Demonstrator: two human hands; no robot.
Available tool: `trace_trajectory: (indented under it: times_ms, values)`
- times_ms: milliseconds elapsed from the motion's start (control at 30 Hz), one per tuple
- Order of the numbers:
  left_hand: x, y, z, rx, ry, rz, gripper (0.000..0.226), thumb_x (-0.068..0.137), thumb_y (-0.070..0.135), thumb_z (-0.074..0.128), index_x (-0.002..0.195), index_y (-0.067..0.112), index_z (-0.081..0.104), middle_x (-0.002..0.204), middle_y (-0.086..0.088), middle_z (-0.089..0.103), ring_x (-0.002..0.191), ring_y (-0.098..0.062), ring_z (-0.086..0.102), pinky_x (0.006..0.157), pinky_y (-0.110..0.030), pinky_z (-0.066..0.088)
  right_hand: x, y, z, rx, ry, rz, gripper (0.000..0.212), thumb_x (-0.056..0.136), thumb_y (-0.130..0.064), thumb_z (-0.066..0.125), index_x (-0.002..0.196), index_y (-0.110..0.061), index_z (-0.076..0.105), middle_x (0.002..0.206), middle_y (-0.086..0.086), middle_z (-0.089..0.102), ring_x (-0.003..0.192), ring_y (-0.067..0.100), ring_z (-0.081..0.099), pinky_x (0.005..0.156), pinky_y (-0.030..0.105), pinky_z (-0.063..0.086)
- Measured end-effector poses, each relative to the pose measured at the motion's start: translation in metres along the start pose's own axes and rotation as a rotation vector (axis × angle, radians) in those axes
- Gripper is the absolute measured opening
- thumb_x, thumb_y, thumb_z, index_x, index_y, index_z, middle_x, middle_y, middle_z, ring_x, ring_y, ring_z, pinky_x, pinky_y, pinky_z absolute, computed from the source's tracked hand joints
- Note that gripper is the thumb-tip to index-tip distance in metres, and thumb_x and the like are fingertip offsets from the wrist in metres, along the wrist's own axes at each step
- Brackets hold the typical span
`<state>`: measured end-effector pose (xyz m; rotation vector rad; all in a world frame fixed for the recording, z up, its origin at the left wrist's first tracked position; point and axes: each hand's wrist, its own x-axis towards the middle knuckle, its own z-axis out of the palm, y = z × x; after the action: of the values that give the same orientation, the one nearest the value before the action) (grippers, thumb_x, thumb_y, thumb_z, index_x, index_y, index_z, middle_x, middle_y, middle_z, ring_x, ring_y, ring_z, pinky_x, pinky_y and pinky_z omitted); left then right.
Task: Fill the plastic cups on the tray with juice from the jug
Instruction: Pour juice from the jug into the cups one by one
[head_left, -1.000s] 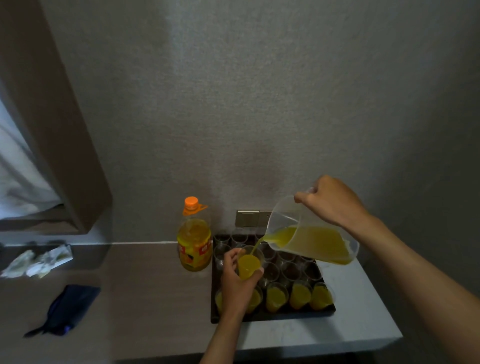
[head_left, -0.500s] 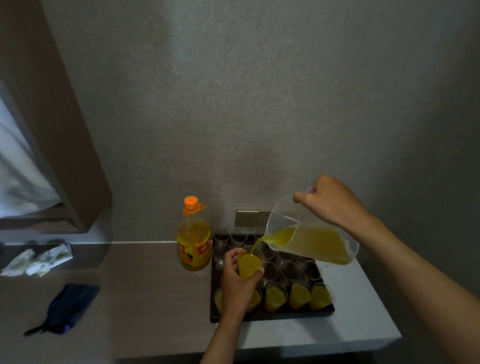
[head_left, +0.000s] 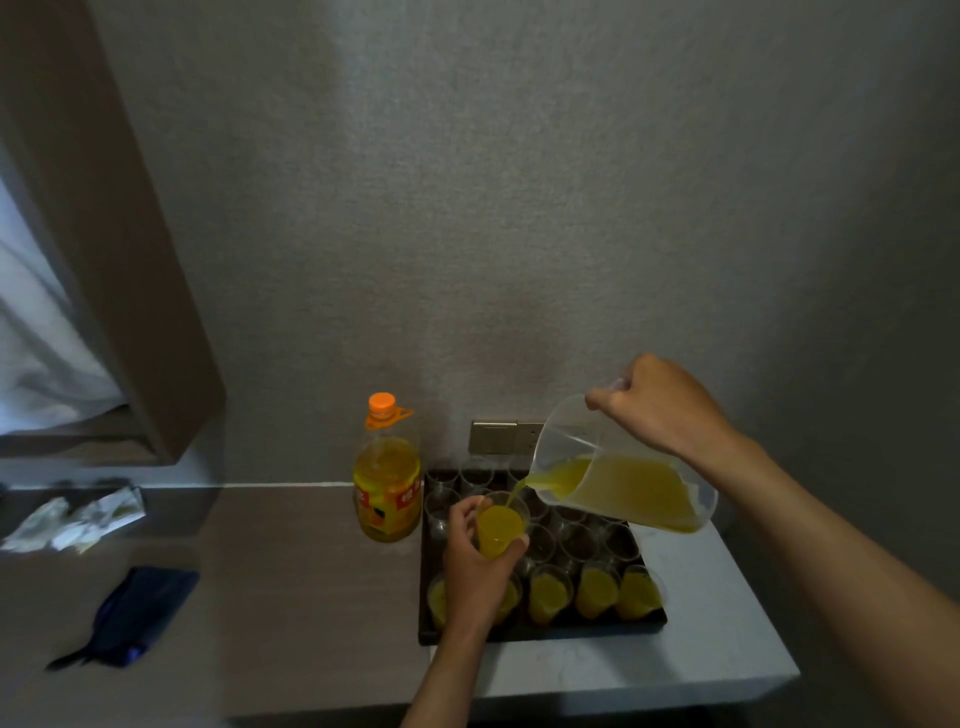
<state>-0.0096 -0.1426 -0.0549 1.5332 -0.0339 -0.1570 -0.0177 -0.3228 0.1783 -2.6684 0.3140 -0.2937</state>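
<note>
The right hand (head_left: 662, 402) grips the handle of the clear plastic jug (head_left: 623, 467), tilted so a thin stream of juice runs from its spout into a plastic cup (head_left: 500, 525). The left hand (head_left: 475, 566) wraps around that cup and holds it above the black tray (head_left: 540, 631) on the desk (head_left: 691, 654). The near row of cups looks full; those behind look empty. The thin cup probably buckles if squeezed, so a light grip low on its wall suits; the jug, still well filled, likely feels heavy at the handle.
</note>
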Motion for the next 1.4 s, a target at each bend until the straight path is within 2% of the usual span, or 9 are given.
trace_trajectory:
  times_ms: [233, 567, 767, 1000, 1133, 1400]
  values:
    - [-0.003, 0.001, 0.000, 0.010, -0.001, -0.003, 0.063, 0.076, 0.009, 0.087, 0.119, 0.037, 0.051, 0.115, 0.010, 0.066, 0.099, 0.009, 0.063, 0.073, -0.015, 0.052, -0.002, 0.001, 0.000, -0.012, 0.003, -0.001, 0.047, 0.087, -0.038, 0.069, 0.052, -0.021, 0.044, 0.043, -0.008, 0.034, 0.044, 0.014, 0.033, 0.056, 0.033, 0.036]
    - [-0.006, 0.002, 0.001, 0.024, -0.003, -0.001, 0.064, 0.076, 0.010, 0.087, 0.120, 0.037, 0.050, 0.116, 0.011, 0.065, 0.099, 0.012, 0.062, 0.073, -0.011, 0.051, -0.003, 0.006, 0.004, -0.039, 0.018, 0.028, 0.044, 0.087, -0.040, 0.069, 0.056, -0.018, 0.047, 0.049, -0.003, 0.038, 0.046, 0.016, 0.036, 0.056, 0.034, 0.037]
    - [-0.007, 0.002, 0.000, 0.020, -0.007, -0.011, 0.064, 0.076, 0.010, 0.087, 0.119, 0.039, 0.049, 0.116, 0.010, 0.065, 0.100, 0.009, 0.062, 0.076, -0.014, 0.050, -0.008, 0.008, 0.005, -0.021, -0.003, 0.012, 0.044, 0.088, -0.038, 0.069, 0.053, -0.019, 0.049, 0.041, -0.009, 0.036, 0.042, 0.012, 0.034, 0.054, 0.032, 0.036]
    - [-0.009, 0.002, 0.002, 0.024, -0.018, -0.013, 0.063, 0.077, 0.010, 0.086, 0.120, 0.037, 0.049, 0.115, 0.012, 0.064, 0.097, 0.014, 0.061, 0.074, -0.011, 0.048, -0.011, 0.011, 0.010, 0.004, -0.015, 0.044, 0.041, 0.089, -0.038, 0.068, 0.059, -0.018, 0.049, 0.051, -0.003, 0.039, 0.049, 0.016, 0.037, 0.055, 0.034, 0.035]
    - [-0.009, 0.002, 0.002, 0.027, -0.019, -0.007, 0.063, 0.077, 0.011, 0.086, 0.120, 0.037, 0.049, 0.116, 0.011, 0.064, 0.099, 0.009, 0.062, 0.074, -0.014, 0.049, -0.012, 0.014, 0.016, 0.041, -0.012, 0.080, 0.040, 0.087, -0.039, 0.067, 0.062, -0.017, 0.047, 0.056, 0.001, 0.040, 0.052, 0.017, 0.038, 0.055, 0.034, 0.034]
    - [-0.005, -0.001, 0.000, 0.025, -0.019, 0.002, 0.063, 0.077, 0.015, 0.087, 0.122, 0.037, 0.049, 0.118, 0.011, 0.064, 0.105, 0.003, 0.061, 0.080, -0.015, 0.048, -0.019, 0.020, 0.026, 0.140, 0.015, 0.100, 0.043, 0.089, -0.035, 0.069, 0.056, -0.020, 0.044, 0.049, -0.004, 0.038, 0.046, 0.014, 0.034, 0.052, 0.030, 0.031]
